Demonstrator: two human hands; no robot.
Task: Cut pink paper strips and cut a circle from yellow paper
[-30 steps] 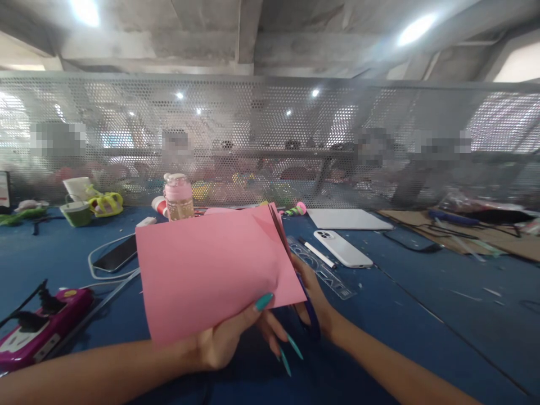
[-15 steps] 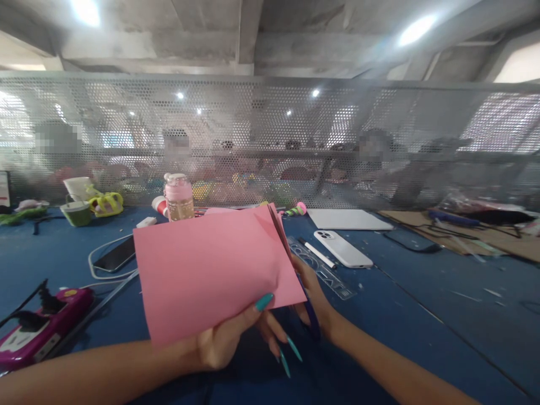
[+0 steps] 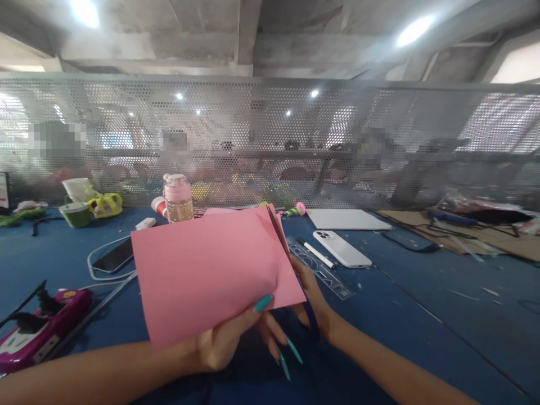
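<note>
Your left hand (image 3: 223,343) is closed on the lower edge of the pink paper (image 3: 211,275), thumb on the near face and fingers behind it, so the folded sheet stands tilted in the air above the counter (image 3: 422,315), touching nothing else. Your right hand (image 3: 314,298) is closed round the blue loop of what appears to be scissors (image 3: 311,316), at the sheet's right edge where the layers fan apart; the blades are hidden behind the paper, and I cannot tell whether they are open or where they point. That is the main finding: the paper screens the cutting end from your view while the long-nailed fingers (image 3: 291,349) of the left hand lie close beneath it, so a nick to a finger or a cut off line is possible. The grip is a pinch at one edge only; the unsupported sheet could bow or slip, and loose layers may shift against each other and cut unevenly. Just beyond the right hand lie a clear stencil ruler (image 3: 323,270), a white pen (image 3: 316,253) and a white phone (image 3: 342,248); a wide elbow or a dropped tool could strike them. To the left, a dark phone (image 3: 113,256) on a white cable and a magenta power strip (image 3: 46,323) sit near your forearm, and a snagged lead could drag either. The pink-capped bottle (image 3: 179,198) behind the sheet stands upright, well apart from both hands.
</note>
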